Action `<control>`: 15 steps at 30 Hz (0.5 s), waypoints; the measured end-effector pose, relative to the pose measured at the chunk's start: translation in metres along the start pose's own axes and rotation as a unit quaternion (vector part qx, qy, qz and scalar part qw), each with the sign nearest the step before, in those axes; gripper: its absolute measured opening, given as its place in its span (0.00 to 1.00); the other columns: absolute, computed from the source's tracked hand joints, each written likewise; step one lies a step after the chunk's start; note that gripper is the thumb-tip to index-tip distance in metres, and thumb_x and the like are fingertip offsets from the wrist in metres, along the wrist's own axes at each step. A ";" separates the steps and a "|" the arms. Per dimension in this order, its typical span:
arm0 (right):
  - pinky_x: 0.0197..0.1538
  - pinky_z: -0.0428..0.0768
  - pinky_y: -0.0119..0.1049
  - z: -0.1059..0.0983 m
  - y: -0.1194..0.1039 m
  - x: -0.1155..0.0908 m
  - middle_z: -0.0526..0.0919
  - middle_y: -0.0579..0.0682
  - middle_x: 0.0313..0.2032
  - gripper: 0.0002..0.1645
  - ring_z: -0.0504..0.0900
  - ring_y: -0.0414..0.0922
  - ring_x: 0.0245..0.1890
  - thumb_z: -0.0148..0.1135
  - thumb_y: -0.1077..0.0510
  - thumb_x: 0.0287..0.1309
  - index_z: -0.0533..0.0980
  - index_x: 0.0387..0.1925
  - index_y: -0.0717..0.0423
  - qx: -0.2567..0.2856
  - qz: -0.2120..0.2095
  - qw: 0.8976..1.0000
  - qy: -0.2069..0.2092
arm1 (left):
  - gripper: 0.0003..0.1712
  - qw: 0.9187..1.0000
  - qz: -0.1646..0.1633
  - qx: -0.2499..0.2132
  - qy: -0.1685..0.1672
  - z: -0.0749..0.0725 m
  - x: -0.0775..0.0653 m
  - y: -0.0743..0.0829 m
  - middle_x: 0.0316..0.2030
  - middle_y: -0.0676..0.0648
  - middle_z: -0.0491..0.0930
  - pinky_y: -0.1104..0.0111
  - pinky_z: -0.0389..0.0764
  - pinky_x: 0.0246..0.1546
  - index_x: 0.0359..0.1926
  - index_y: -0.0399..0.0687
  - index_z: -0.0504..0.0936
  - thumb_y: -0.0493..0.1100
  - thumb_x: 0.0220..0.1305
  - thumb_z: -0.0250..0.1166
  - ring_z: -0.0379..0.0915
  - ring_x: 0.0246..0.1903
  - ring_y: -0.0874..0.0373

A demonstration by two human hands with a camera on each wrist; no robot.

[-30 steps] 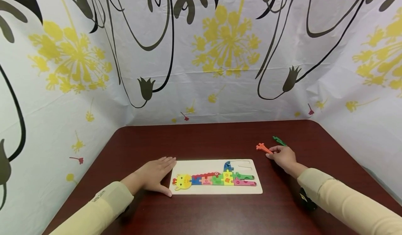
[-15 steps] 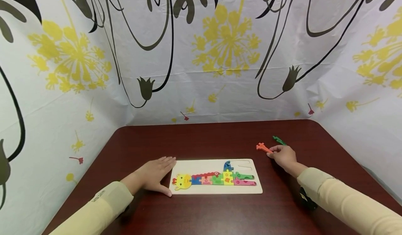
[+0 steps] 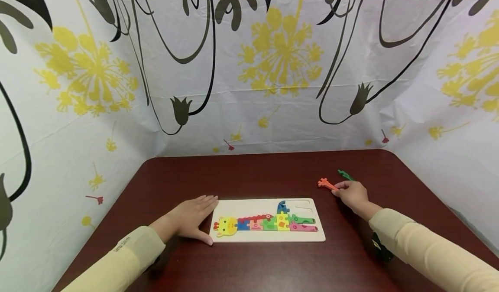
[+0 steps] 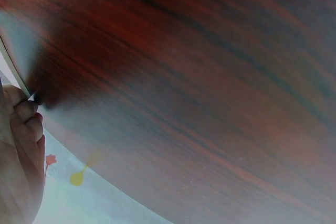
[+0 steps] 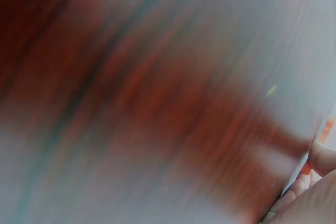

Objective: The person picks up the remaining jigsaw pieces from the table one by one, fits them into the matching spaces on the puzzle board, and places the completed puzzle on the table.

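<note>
A white puzzle board [image 3: 249,206] lies on the table, with a giraffe of coloured pieces set in it, its yellow head [image 3: 226,226] at the left end. At the board's upper right, an outlined slot shows bare beside a blue piece [image 3: 282,206]. My left hand [image 3: 195,219] rests at the board's left edge, fingers straight and thumb apart. Right of the board, my right hand [image 3: 352,195] pinches the near end of an orange puzzle piece [image 3: 326,183] between thumb and fingers. In the right wrist view, a bit of the orange piece [image 5: 306,169] shows by the thumb.
A green puzzle piece [image 3: 345,175] lies just beyond the right hand, partly hidden by it. The dark red-brown table [image 3: 249,266] reaches back to a white curtain [image 3: 218,110] printed with flowers, which also hangs along both sides.
</note>
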State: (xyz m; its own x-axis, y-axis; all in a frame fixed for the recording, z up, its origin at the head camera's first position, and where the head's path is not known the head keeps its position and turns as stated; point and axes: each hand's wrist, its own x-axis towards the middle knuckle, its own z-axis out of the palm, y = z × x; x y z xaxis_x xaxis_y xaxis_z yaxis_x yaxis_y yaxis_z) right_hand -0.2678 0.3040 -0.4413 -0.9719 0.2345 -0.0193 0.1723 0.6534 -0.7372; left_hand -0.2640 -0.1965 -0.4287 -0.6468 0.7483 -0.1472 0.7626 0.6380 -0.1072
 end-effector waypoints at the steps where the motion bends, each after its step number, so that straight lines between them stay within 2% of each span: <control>1: 0.29 0.70 0.37 0.000 -0.001 -0.001 0.79 0.57 0.38 0.13 0.71 0.51 0.32 0.62 0.58 0.64 0.79 0.43 0.65 0.001 0.001 1.000 0.000 | 0.69 1.000 -0.001 0.000 0.000 0.000 0.000 0.000 0.73 0.42 0.54 0.58 0.54 0.69 0.74 0.39 0.54 0.87 0.47 0.45 0.48 0.72 0.49; 5: 0.29 0.69 0.37 0.000 -0.002 -0.001 0.79 0.57 0.39 0.13 0.70 0.50 0.32 0.62 0.57 0.64 0.79 0.43 0.64 0.007 0.002 1.000 0.001 | 0.69 1.000 -0.001 0.002 0.001 0.001 0.000 -0.001 0.73 0.42 0.53 0.59 0.53 0.69 0.74 0.39 0.54 0.88 0.47 0.44 0.48 0.72 0.49; 15: 0.28 0.69 0.37 0.001 -0.005 -0.001 0.80 0.55 0.35 0.12 0.70 0.49 0.29 0.62 0.59 0.64 0.79 0.44 0.65 0.010 -0.028 1.000 -0.002 | 0.69 1.000 -0.004 0.001 0.002 0.004 0.000 -0.002 0.73 0.43 0.53 0.59 0.53 0.69 0.75 0.40 0.53 0.88 0.47 0.43 0.47 0.72 0.50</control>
State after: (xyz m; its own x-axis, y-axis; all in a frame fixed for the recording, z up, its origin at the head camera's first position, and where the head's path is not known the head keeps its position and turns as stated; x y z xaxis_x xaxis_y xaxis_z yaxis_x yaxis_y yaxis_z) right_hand -0.2682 0.2995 -0.4385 -0.9807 0.1944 0.0198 0.1139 0.6511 -0.7504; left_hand -0.2652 -0.1988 -0.4329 -0.6522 0.7445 -0.1427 0.7580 0.6429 -0.1103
